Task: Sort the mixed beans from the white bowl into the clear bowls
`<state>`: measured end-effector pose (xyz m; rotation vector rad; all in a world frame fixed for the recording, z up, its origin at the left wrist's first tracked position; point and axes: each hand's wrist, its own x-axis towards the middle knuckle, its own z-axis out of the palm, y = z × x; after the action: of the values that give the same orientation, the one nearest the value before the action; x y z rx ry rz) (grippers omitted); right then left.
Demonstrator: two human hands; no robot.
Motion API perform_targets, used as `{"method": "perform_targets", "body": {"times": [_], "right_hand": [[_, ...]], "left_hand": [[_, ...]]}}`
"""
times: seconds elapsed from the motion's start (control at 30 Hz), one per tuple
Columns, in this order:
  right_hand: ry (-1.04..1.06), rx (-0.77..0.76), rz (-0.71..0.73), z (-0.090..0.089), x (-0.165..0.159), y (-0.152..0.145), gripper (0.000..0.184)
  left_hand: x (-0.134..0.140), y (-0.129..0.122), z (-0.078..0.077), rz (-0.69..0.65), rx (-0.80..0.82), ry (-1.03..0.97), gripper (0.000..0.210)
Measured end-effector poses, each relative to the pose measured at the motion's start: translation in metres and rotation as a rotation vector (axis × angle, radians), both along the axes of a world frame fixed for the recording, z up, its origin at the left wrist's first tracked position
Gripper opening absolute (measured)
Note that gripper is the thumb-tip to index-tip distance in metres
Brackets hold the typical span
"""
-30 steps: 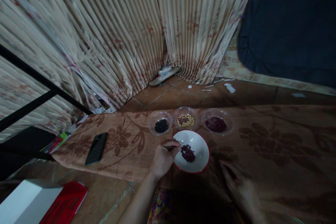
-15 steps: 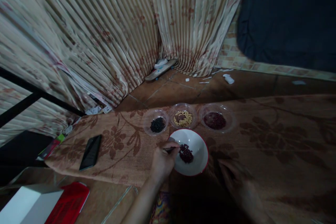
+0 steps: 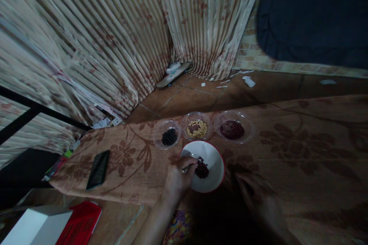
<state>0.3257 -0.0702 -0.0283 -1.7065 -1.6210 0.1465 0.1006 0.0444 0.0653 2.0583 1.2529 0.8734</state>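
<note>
A white bowl with a red rim (image 3: 216, 160) stands on the cloth-covered table, with a small heap of dark red beans (image 3: 201, 170) inside. My left hand (image 3: 179, 176) is at the bowl's left rim, its fingers closed around a thin, shiny metal utensil (image 3: 185, 169). Part of the utensil shows over the bowl near the beans; its exact kind is unclear. To the right of the bowl, my right hand (image 3: 257, 195) rests low in shadow, fingers loosely bent and apart, with nothing visible in them. Its details are dim.
Behind the bowl stand clear dishes of black beans (image 3: 169, 137), yellow beans (image 3: 197, 129) and dark red beans (image 3: 232, 129). A phone (image 3: 98, 170) lies on the left of the patterned tablecloth (image 3: 129, 187). A white box (image 3: 31, 227) is at lower left.
The view has shifted slightly, moving the bowl and dishes a little left in the picture. My left hand still grips the utensil at the bowl; my right hand stays beside it.
</note>
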Motion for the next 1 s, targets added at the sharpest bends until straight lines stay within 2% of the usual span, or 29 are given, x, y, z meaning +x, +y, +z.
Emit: {"method": "perform_targets", "body": {"times": [0.17,0.27,0.5,0.73,1.0], "right_hand": [[0.006,0.019,-0.015,-0.001,0.0,0.001,0.021],[0.008,-0.008,-0.013,-0.001,0.0,0.001,0.022],[0.028,-0.022,-0.019,0.0,0.0,0.0,0.023],[-0.013,-0.012,-0.004,-0.003,0.001,0.0,0.023],[-0.022,0.003,-0.006,-0.003,0.001,0.0,0.022]], "left_hand": [[-0.003,0.003,0.006,-0.201,0.005,0.094,0.015],[-0.006,0.004,0.008,-0.26,-0.03,0.144,0.016],[-0.002,0.004,0.01,-0.109,-0.082,0.082,0.012],[-0.003,0.004,0.014,-0.029,-0.202,-0.01,0.012],[-0.006,0.006,0.006,0.061,-0.268,-0.02,0.016]]}}
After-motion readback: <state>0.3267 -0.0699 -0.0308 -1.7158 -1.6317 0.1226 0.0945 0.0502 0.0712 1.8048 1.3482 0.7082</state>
